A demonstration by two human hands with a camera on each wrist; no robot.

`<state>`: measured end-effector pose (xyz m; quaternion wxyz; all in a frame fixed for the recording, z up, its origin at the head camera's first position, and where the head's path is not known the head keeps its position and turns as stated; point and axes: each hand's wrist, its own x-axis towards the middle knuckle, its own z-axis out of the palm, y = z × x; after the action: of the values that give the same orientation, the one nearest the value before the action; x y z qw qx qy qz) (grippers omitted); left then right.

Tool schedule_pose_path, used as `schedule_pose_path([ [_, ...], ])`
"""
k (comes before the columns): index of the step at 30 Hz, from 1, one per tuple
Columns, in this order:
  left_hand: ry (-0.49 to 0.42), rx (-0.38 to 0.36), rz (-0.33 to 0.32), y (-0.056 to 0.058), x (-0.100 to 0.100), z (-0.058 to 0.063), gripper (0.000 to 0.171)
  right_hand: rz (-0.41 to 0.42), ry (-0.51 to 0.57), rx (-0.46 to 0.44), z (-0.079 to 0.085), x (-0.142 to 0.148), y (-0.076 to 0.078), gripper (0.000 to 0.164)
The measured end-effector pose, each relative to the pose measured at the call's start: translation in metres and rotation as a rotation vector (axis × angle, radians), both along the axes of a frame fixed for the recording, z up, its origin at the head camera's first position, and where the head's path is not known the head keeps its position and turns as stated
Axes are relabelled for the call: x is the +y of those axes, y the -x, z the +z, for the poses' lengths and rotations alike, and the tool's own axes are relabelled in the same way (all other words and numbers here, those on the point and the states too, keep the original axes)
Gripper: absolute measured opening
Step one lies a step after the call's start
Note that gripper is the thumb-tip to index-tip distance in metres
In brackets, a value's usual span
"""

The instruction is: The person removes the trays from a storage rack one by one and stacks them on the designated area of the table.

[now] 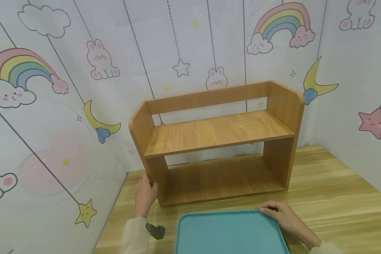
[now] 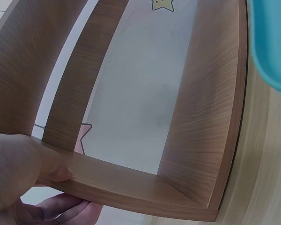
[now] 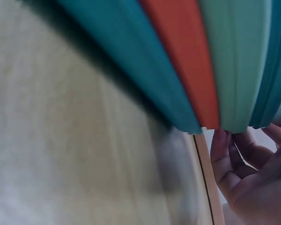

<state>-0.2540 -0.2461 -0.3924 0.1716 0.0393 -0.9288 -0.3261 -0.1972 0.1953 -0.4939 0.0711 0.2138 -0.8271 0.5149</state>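
Observation:
A two-tier wooden desk shelf point(image 1: 220, 128) stands at the back of the table. My left hand point(image 1: 146, 193) grips its left side panel, with the thumb on the inner face and the fingers round the outer side in the left wrist view. In front of the shelf lies a teal tray point(image 1: 231, 233), the top one of a stack. At its far right corner, my right hand point(image 1: 283, 216) holds the rim. The right wrist view shows the stack edge-on, including a red-orange tray point(image 3: 189, 56) and a light green tray point(image 3: 236, 61), with the fingers curled at their edges.
The wood-grain table point(image 1: 346, 208) extends right of the shelf and trays. A printed cloth wall point(image 1: 190, 38) with rainbows, moons and rabbits encloses the back and both sides. A dark strap piece point(image 1: 155, 231) shows at the left wrist.

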Motion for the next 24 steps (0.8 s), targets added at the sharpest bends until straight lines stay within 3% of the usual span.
schedule_pose_path([
  [11, -0.004, -0.004, 0.001, 0.001, 0.000, 0.001, 0.046, -0.044, -0.010, -0.098, -0.002, -0.002, -0.003, 0.021],
  [16, 0.001, 0.020, 0.004, 0.003, 0.001, -0.002, 0.047, -0.010, -0.009, -0.121, 0.000, 0.001, -0.002, 0.023],
  [21, 0.014, 0.046, 0.022, 0.005, 0.005, -0.007, 0.042, 0.012, 0.028, -0.242, 0.016, 0.010, -0.002, 0.037],
  [24, 0.029, 0.035, 0.052, 0.002, 0.008, -0.008, 0.045, -0.054, 0.033, -0.259, 0.033, 0.011, -0.002, 0.043],
])
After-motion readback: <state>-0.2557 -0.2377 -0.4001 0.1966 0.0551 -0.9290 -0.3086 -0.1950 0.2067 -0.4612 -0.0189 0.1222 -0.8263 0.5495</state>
